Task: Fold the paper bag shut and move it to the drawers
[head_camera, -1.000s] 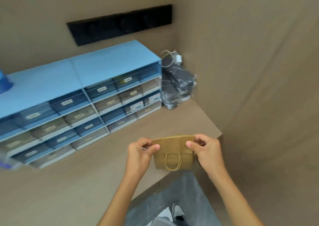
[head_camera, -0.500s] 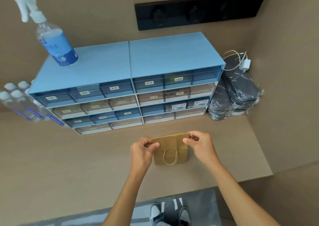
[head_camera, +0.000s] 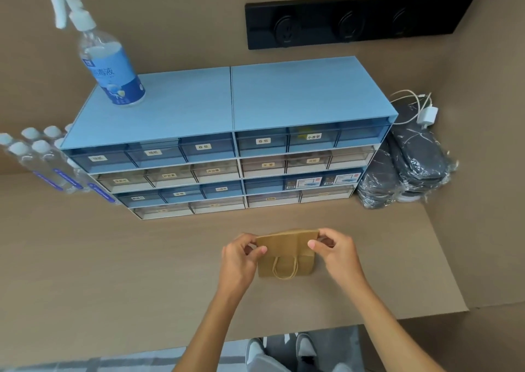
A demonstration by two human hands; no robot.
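Note:
A small brown paper bag (head_camera: 287, 251) with a twine handle hangs just above the brown counter, its top edge folded over. My left hand (head_camera: 240, 256) pinches the bag's upper left corner. My right hand (head_camera: 335, 248) pinches the upper right corner. The blue drawer unit (head_camera: 227, 144), with several labelled drawers in blue and clear rows, stands on the counter directly behind the bag, a short gap away.
A spray bottle (head_camera: 108, 62) stands on the drawer unit's left top. Several small clear bottles (head_camera: 42, 161) lie at its left. Wrapped dark bundles (head_camera: 403, 170) and a white charger (head_camera: 426, 116) sit at its right. The counter's front edge (head_camera: 199, 346) is near my feet.
The view has swung left and up, bringing the whole drawer unit and spray bottle into sight. Both hands keep the same pinch on the bag, now centred before the drawers.

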